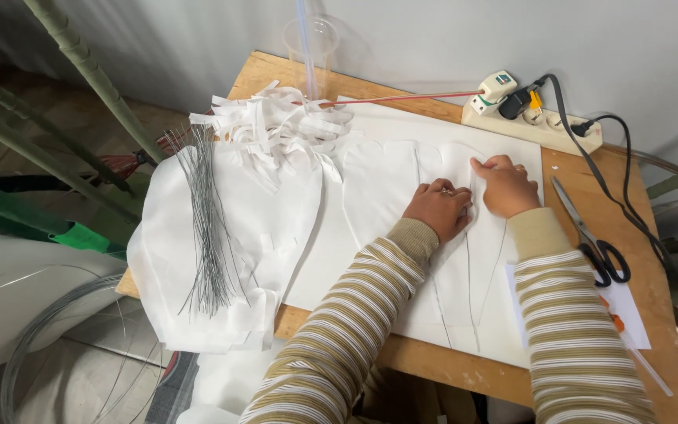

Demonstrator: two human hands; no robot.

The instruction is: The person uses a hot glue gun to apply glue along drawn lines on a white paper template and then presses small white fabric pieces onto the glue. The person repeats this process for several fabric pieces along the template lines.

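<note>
White petal-shaped cutout (464, 259) lies flat at centre right of the frame, its broad end toward the top, its narrow end toward the lower edge, a thin wire (468, 275) running down its middle. It rests on a large white sheet (378, 196).

Left hand (437, 208): palm down on the cutout's upper left part, fingers curled and pressed on the paper; no closed grip, it pins the paper flat. Right hand (505, 184): just beside the left, at the cutout's top edge, fingertips bunched and pressing down where the wire's upper end lies. Whether they pinch the wire or only press it, cannot tell. The cutout extends from both hands down toward the lower edge of the frame, between the two striped sleeves.

Left of the hands: further white cutouts (221, 235) overlapping, hanging off the left rim of the wooden surface (637, 235). On them, a bundle of thin grey wires (207, 228), lengthwise top to bottom. Above that, a heap of white paper strips (276, 126).

Top centre: clear plastic cup (311, 39) with a straw. Upper right: power strip (531, 114) with plugs and a black cable. Right of the right hand, apart from it: black-handled scissors (594, 235), blades pointing to the upper left. Lower left, off the surface: coil of wire (49, 330).
</note>
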